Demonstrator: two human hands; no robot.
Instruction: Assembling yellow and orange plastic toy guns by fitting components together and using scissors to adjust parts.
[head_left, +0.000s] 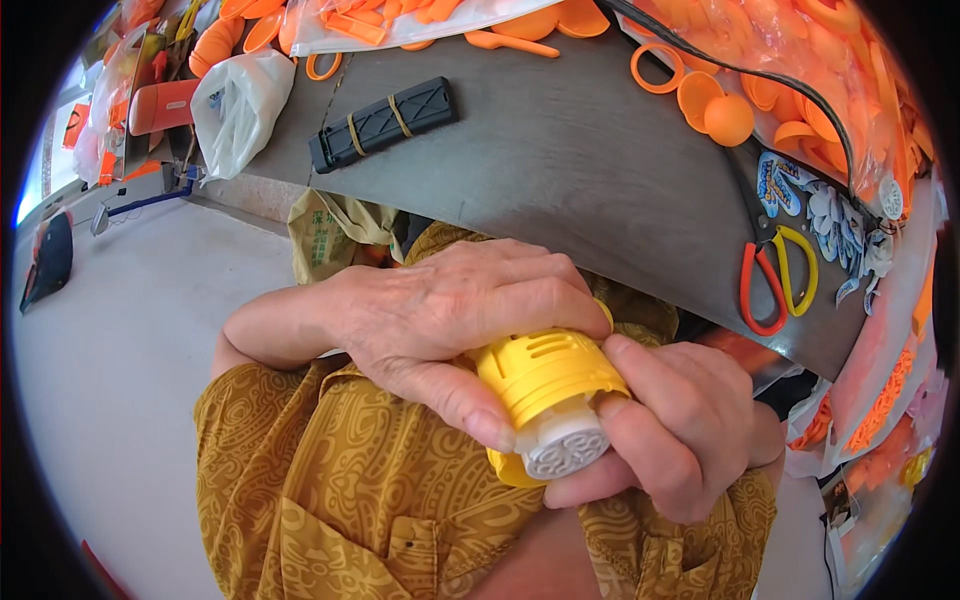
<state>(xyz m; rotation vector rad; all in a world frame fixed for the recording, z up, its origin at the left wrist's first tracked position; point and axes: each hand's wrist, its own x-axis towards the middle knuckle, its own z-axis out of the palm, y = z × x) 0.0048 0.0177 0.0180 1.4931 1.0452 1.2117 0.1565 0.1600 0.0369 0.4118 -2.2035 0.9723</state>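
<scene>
Both hands are closed on a yellow plastic cylindrical housing [545, 375] with slots in its side, held in front of my patterned shirt. My left hand [450, 305] wraps over its top and left side, the thumb along the lower left. At its right side, my right hand [685, 420] grips with thumb and fingers near the lower end. A white plastic insert [567, 450] with a grey-white patterned round face sticks out of that end. Below it a yellow flap or lid [512, 468] shows in part. Much of the housing is hidden by my fingers.
Beyond my hands stands a dark grey table [560, 130]. On it lie a black plastic case with rubber bands [385, 125], scissors with red and yellow handles [775, 280] and orange plastic parts [700, 100]. A white plastic bag [240, 105] hangs at the left edge.
</scene>
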